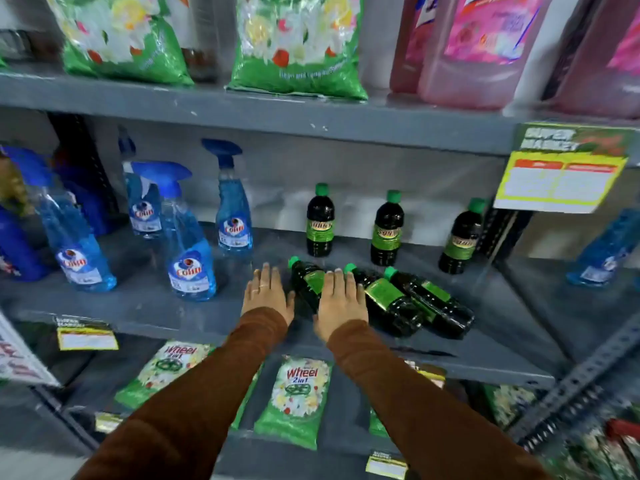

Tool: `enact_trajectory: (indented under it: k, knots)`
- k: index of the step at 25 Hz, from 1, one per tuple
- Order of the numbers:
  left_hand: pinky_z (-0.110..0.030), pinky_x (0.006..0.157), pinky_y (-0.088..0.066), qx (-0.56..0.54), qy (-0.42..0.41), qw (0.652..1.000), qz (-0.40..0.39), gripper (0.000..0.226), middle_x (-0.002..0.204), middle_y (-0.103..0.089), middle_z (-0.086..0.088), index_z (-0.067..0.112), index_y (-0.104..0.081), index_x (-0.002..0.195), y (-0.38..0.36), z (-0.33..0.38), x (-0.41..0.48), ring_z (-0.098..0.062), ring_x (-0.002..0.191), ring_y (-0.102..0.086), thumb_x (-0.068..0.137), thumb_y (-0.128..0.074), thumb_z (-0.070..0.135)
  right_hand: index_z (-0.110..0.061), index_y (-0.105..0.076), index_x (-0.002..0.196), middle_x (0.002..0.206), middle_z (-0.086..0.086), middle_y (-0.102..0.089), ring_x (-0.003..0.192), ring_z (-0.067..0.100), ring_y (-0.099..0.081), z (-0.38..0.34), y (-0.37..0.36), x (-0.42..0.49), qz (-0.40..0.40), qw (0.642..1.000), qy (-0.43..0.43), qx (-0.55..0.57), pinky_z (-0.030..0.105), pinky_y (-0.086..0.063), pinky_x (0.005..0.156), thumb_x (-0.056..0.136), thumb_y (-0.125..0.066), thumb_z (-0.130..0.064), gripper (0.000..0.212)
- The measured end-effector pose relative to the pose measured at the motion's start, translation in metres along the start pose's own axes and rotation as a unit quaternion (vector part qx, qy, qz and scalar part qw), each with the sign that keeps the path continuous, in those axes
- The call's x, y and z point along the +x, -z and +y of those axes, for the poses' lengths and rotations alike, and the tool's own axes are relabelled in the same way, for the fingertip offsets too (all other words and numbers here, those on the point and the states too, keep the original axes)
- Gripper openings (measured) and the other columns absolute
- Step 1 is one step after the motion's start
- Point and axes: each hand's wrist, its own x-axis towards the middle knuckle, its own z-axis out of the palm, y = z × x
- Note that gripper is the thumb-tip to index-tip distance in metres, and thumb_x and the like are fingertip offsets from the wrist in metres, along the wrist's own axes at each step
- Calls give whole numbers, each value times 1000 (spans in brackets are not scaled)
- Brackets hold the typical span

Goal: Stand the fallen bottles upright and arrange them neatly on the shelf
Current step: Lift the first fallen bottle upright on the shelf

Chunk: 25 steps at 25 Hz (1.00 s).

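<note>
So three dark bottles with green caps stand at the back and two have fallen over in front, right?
Not quite: three bottles lie fallen, not two, as the head view shows. Three standing bottles at the back is correct.

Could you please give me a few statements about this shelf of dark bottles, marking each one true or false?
1. Three dark bottles with green caps lie on their sides on the middle shelf. True; the leftmost lying bottle is between the hands.
2. Three more dark bottles stand upright behind them. True; see the left standing bottle.
3. The left hand is gripping a spray bottle. False; it is open, palm down, beside the lying bottles.
4. The right hand is lifting a bottle. False; it is flat and open.
</note>
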Motion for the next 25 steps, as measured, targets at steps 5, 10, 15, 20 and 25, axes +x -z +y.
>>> enact_trajectory:
  k: [5, 10, 15, 20, 25]
  knots:
    - [-39, 120, -5, 49, 64, 989, -123, 65, 158, -3, -8, 7, -6, 144, -42, -20, 14, -26, 145, -2, 92, -27, 41, -2, -11, 142, 145, 28, -28, 124, 48, -36, -17, -29, 50, -87, 992, -82, -41, 55, -39, 94, 86, -52, -26, 74]
    - [-39, 120, -5, 73, 51, 994, -70, 66, 157, -9, -6, 12, -11, 145, -57, -23, 5, -23, 145, -5, 90, -18, 48, -2, -49, 124, 108, 20, -63, 85, 41, -61, -10, -40, 62, 59, 995, -65, 54, 46, -52, 67, 48, -81, -34, 88]
    - [-39, 120, -5, 73, 38, 994, -67, 67, 157, -11, -6, 11, -11, 144, -53, -25, 5, -22, 145, -6, 90, -20, 50, -4, -24, 138, 138, 22, -37, 127, 39, -30, -13, -47, 52, 122, 881, -167, 426, 48, -24, 105, 73, -69, -17, 80]
    - [-38, 120, -5, 73, 36, 995, -64, 73, 157, -11, -6, 11, -12, 144, -53, -26, 7, -22, 145, -6, 84, -14, 54, 3, -40, 126, 125, 27, -47, 116, 43, -41, -13, -43, 59, 174, 890, -169, 386, 52, -34, 100, 56, -77, -43, 91]
    - [-38, 120, -5, 68, 36, 995, -58, 76, 157, -12, -6, 12, -13, 144, -53, -26, 5, -22, 145, -7, 81, -13, 55, -5, -32, 134, 125, 22, -42, 117, 37, -44, -5, -41, 64, 129, 882, -164, 423, 39, -37, 103, 54, -80, -18, 94]
